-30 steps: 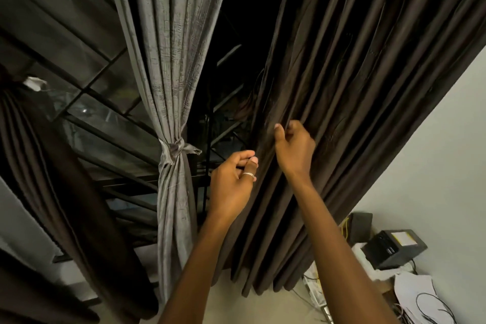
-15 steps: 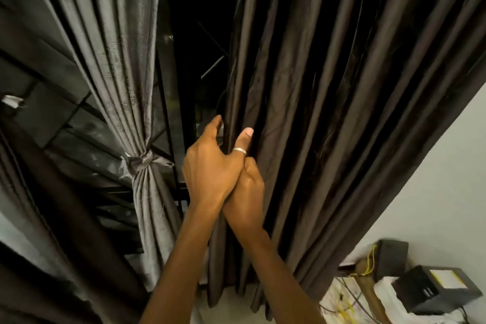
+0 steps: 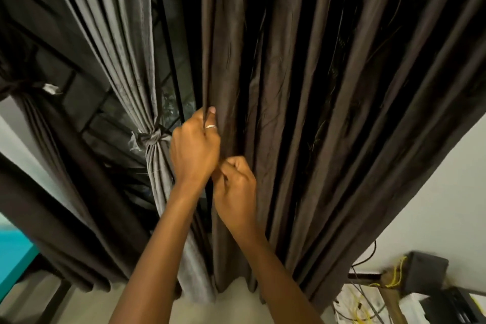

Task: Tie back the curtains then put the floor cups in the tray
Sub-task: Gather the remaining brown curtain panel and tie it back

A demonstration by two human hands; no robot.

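So the right hand (image 3: pixel 235 187) has slid down to 5 o'clock of the left hand (image 3: pixel 194 150) since a moment ago, both pinching the brown curtain (image 3: pixel 315 113) by its edge, dead centre. The grey curtain (image 3: pixel 126 60) at 9 o'clock is already tied, the brown one's still loose, cups and tray not in view

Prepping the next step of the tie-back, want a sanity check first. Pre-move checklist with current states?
1. Left hand grips the brown curtain at its edge: ok.
2. Right hand pinches a fold just below the left: ok.
3. Brown curtain gathered into one bunch: not ok, most pleats hang spread.
4. Something to tie it with: cannot tell, none in view.
5. Grey curtain tied back: ok, knot cinches it.
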